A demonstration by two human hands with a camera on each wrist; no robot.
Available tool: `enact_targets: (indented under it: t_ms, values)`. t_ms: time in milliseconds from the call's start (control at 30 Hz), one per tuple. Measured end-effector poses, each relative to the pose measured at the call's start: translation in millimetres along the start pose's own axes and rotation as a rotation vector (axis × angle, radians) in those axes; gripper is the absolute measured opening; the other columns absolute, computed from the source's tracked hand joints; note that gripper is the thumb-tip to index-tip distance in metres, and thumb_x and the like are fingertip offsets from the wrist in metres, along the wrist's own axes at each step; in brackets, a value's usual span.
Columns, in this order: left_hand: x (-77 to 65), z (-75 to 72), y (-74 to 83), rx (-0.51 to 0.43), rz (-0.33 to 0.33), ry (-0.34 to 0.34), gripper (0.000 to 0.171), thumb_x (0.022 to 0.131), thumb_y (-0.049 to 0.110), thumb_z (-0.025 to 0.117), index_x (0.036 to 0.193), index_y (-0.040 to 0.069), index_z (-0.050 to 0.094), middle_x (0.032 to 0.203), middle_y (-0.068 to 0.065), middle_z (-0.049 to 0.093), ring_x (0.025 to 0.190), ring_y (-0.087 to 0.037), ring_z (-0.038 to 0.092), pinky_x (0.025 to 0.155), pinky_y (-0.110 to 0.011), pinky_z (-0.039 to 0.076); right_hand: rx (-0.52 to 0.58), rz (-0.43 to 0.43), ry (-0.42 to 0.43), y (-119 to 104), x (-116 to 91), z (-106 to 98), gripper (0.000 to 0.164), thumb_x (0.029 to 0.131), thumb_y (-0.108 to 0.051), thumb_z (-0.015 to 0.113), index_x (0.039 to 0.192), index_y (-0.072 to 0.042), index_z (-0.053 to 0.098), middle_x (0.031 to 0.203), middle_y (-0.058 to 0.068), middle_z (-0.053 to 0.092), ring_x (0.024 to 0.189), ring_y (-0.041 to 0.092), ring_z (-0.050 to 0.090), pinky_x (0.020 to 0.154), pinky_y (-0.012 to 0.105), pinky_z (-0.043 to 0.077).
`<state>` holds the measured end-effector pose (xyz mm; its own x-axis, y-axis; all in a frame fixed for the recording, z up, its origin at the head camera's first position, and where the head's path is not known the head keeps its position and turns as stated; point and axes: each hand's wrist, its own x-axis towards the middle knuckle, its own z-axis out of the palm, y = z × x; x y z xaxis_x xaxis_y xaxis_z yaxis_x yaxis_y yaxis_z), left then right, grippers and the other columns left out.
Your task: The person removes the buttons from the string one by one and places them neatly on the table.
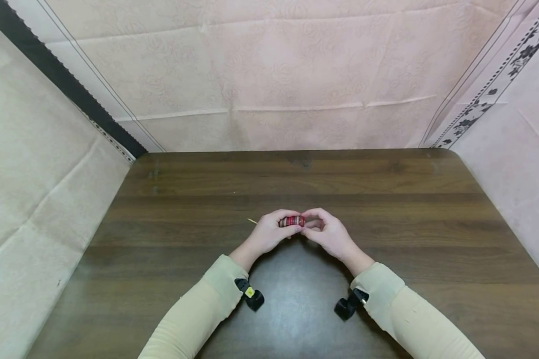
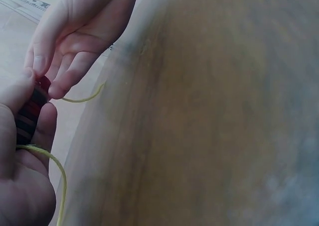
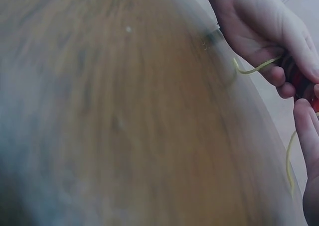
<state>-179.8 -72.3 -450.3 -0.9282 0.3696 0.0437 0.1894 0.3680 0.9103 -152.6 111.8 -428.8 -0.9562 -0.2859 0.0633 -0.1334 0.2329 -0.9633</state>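
Between both hands is a short row of red, dark and pale beads point(image 1: 292, 221), packed close together like a striped roll. My left hand point(image 1: 269, 234) holds the row with thumb and fingers along its length. At the red right end, the thumb and fingertips of my right hand point(image 1: 331, 234) pinch the row, meeting the left fingertips. A yellow cord point(image 2: 64, 186) comes out of the left end and hangs past the left palm. More of the yellow cord point(image 3: 290, 161) trails from the right end beside the right hand. Fingers hide part of the beads.
A brown wooden table point(image 1: 184, 174) lies under both hands. Pale patterned cloth point(image 1: 274, 75) hangs behind it and at both sides. Each sleeve cuff carries a small black wrist camera, one on the left point(image 1: 254, 300) and one on the right point(image 1: 345, 309).
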Motion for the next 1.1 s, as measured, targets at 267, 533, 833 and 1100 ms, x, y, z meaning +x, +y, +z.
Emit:
enact_targets:
  t_ms: [267,533,833,1100]
  values:
    - [1.1,-0.7,-2.7,0.117,0.051,0.015,0.030,0.085,0.026,0.071,0.112,0.013,0.065,0.106,0.000,0.064,0.092,-0.012,0.058,0.077,-0.028,0.048,0.019,0.008,-0.006,-3.1,-1.4,-1.4,0.030,0.084,0.004,0.065,0.112,0.005,0.054,0.107,0.021,0.060,0.089,0.025,0.064,0.065,0.021,0.048]
    - [1.2,-1.7,-2.5,0.136,0.066,0.016,0.030,0.087,0.024,0.068,0.113,0.012,0.064,0.108,-0.003,0.063,0.094,-0.014,0.058,0.080,-0.030,0.047,0.006,-0.022,-0.004,-2.1,-1.3,-2.9,0.028,0.084,0.005,0.064,0.111,0.005,0.054,0.108,0.022,0.060,0.090,0.029,0.064,0.065,0.021,0.048]
    - [2.2,-3.5,-2.8,0.144,0.056,0.005,0.032,0.087,0.026,0.069,0.115,0.013,0.063,0.106,0.000,0.062,0.089,-0.013,0.055,0.077,-0.029,0.046,-0.010,-0.029,0.004,1.2,-0.7,-5.8,0.028,0.084,0.006,0.063,0.110,0.006,0.054,0.105,0.026,0.060,0.091,0.029,0.064,0.067,0.021,0.048]
    - [2.8,-3.7,-3.4,0.111,0.011,0.006,0.037,0.084,0.029,0.072,0.117,0.015,0.064,0.107,0.000,0.063,0.089,-0.013,0.056,0.077,-0.030,0.046,-0.017,0.002,-0.001,-2.1,-2.2,-8.6,0.028,0.085,0.006,0.062,0.111,0.007,0.053,0.106,0.029,0.059,0.093,0.035,0.062,0.067,0.021,0.048]
